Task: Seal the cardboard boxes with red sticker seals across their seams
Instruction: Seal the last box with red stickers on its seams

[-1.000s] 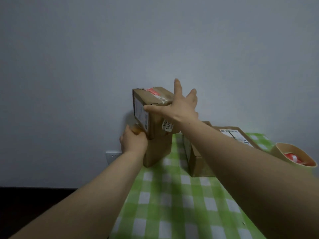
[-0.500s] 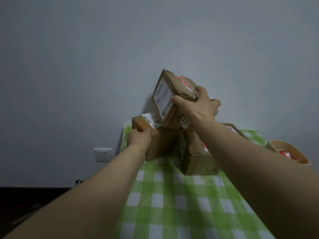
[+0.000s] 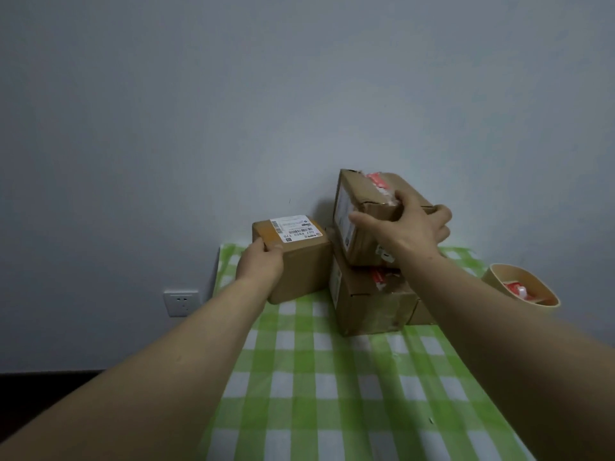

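Observation:
Three cardboard boxes stand at the far end of the table against the wall. My left hand [image 3: 261, 262] grips the near left corner of a small box [image 3: 299, 261] with a white shipping label on top. My right hand [image 3: 407, 231] is closed on a second box [image 3: 361, 211] that bears a red sticker seal [image 3: 377, 179] across its top seam. That box rests tilted on top of a larger box [image 3: 369, 301], which also shows a red seal [image 3: 379, 277]. A paper bowl [image 3: 496, 277] at the right holds more red stickers [image 3: 517, 290].
The table carries a green and white checked cloth [image 3: 332, 394]. A grey wall rises right behind the boxes, with a white power socket [image 3: 181, 302] low on the left. Another box edge [image 3: 421, 316] shows behind my right forearm.
The sealed box left the small box's top, moved right in my right hand and came down onto the larger box. My left hand stayed on the small box.

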A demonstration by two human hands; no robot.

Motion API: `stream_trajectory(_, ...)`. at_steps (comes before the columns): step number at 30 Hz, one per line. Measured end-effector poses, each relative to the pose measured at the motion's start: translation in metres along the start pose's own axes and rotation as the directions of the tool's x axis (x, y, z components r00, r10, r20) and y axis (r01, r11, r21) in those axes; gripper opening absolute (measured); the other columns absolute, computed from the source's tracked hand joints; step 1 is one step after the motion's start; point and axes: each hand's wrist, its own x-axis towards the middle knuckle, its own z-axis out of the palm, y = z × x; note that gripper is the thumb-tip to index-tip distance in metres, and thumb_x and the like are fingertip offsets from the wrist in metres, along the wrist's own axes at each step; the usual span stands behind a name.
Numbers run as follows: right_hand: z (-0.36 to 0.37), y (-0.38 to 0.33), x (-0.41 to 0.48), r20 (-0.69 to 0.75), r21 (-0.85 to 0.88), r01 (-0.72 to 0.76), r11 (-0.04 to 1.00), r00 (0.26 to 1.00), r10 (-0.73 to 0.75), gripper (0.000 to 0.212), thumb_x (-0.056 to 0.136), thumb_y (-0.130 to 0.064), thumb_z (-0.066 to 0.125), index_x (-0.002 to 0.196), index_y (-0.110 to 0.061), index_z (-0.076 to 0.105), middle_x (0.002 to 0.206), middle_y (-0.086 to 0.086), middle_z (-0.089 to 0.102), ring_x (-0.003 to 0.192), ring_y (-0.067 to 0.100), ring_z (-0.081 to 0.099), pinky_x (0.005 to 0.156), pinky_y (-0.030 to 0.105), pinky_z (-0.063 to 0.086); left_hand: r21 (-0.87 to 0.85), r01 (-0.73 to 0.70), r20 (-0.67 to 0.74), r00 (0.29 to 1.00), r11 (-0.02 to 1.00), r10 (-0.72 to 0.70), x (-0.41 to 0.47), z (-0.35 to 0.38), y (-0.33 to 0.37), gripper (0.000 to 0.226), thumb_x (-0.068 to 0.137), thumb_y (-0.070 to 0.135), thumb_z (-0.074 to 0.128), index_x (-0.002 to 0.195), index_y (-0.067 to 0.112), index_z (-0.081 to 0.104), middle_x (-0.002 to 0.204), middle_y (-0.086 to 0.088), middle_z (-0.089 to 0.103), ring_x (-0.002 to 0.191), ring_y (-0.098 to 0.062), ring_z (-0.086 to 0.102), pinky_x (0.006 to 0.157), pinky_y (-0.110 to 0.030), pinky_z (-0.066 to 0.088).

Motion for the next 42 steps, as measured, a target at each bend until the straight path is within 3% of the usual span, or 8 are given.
stream_trajectory(10, -0.036, 0.006, -0.042, 0.105, 0.116, 0.046, 0.992, 0.993, -0.058, 0.075, 0.077, -0.036, 0.067, 0.143, -0.033, 0.031, 0.154, 0.006, 0.002, 0.141, 0.031, 0.017, 0.110, 0.048, 0.032, -0.007, 0.023, -0.145, 0.989, 1.000, -0.024, -0.068, -0.013, 0.030, 0.042, 0.093, 0.017, 0.047, 0.134, 0.005, 0.046, 0.137, -0.013, 0.050, 0.124, -0.029, 0.046, 0.090, -0.026, 0.035)
stream_trajectory(17, -0.104, 0.047, -0.170, 0.358, 0.199, 0.188, 0.962, 0.900, -0.250, 0.049, 0.076, -0.013, 0.071, 0.119, -0.030, 0.056, 0.133, -0.007, 0.036, 0.119, 0.010, 0.048, 0.098, 0.024, 0.040, -0.199, 0.025, 0.076, 0.997, 0.980, -0.010, -0.193, -0.038, 0.018, 0.051, 0.090, 0.013, 0.056, 0.139, 0.011, 0.040, 0.121, -0.004, 0.058, 0.107, -0.021, 0.055, 0.096, -0.032, 0.040)
stream_trajectory(23, -0.186, 0.102, -0.241, 0.358, 0.361, -0.013, 0.932, 0.925, -0.126, 0.037, 0.076, 0.005, 0.070, 0.093, -0.028, 0.069, 0.111, -0.011, 0.064, 0.105, 0.001, 0.059, 0.090, 0.026, 0.046, -0.355, 0.207, 0.187, 0.971, 0.912, -0.148, -0.303, -0.054, -0.028, 0.038, 0.082, -0.012, 0.060, 0.119, -0.002, 0.058, 0.087, -0.003, 0.063, 0.080, -0.010, 0.056, 0.084, -0.028, 0.044)
stream_trajectory(27, -0.217, 0.146, -0.229, 0.278, 0.136, -0.136, 0.981, 0.956, 0.094, 0.034, 0.080, 0.007, 0.062, 0.097, -0.022, 0.067, 0.110, 0.004, 0.066, 0.106, 0.013, 0.059, 0.077, 0.026, 0.046, -0.257, 0.252, 0.277, 0.944, 0.933, -0.178, -0.331, -0.031, -0.053, 0.033, 0.079, -0.018, 0.057, 0.111, -0.007, 0.061, 0.081, -0.007, 0.063, 0.076, -0.012, 0.057, 0.051, -0.006, 0.045)
stream_trajectory(32, -0.219, 0.200, -0.204, 0.329, -0.443, -0.073, 0.894, 0.914, 0.238, 0.055, 0.086, -0.025, 0.065, 0.137, -0.011, 0.047, 0.141, 0.007, 0.049, 0.128, 0.021, 0.047, 0.101, 0.027, 0.036, -0.144, 0.191, 0.382, 0.916, 0.971, -0.124, -0.339, 0.005, -0.042, 0.029, 0.086, -0.001, 0.059, 0.114, 0.002, 0.062, 0.099, -0.005, 0.064, 0.096, -0.018, 0.059, 0.087, -0.027, 0.048)
stream_trajectory(35, -0.209, 0.212, -0.205, 0.328, -0.513, -0.085, 0.854, 0.900, 0.287, 0.062, 0.083, -0.035, 0.065, 0.139, -0.020, 0.044, 0.138, 0.003, 0.051, 0.124, 0.021, 0.050, 0.098, 0.031, 0.043, -0.094, 0.159, 0.409, 0.906, 0.983, -0.107, -0.342, 0.023, -0.030, 0.032, 0.087, 0.005, 0.058, 0.119, 0.008, 0.060, 0.100, 0.003, 0.061, 0.099, -0.014, 0.057, 0.096, -0.030, 0.045)
stream_trajectory(39, -0.207, 0.214, -0.203, 0.278, -0.519, -0.010, 0.854, 0.944, 0.180, 0.009, 0.084, -0.021, 0.057, 0.081, -0.028, 0.062, 0.085, -0.004, 0.063, 0.093, 0.022, 0.063, 0.062, 0.029, 0.041, -0.042, 0.134, 0.438, 0.893, 0.990, -0.102, -0.337, 0.040, -0.019, 0.033, 0.089, 0.008, 0.055, 0.122, 0.010, 0.059, 0.108, 0.004, 0.059, 0.107, -0.014, 0.056, 0.099, -0.030, 0.044)
stream_trajectory(42, -0.214, 0.212, -0.184, 0.168, -0.299, -0.072, 0.952, 0.978, 0.126, 0.026, 0.083, -0.012, 0.063, 0.059, -0.021, 0.056, 0.059, -0.005, 0.054, 0.063, 0.018, 0.055, 0.055, 0.030, 0.036, -0.020, 0.131, 0.436, 0.893, 0.991, -0.109, -0.324, 0.050, -0.012, 0.032, 0.089, 0.008, 0.055, 0.121, 0.010, 0.059, 0.116, -0.001, 0.060, 0.110, -0.017, 0.056, 0.101, -0.032, 0.044)
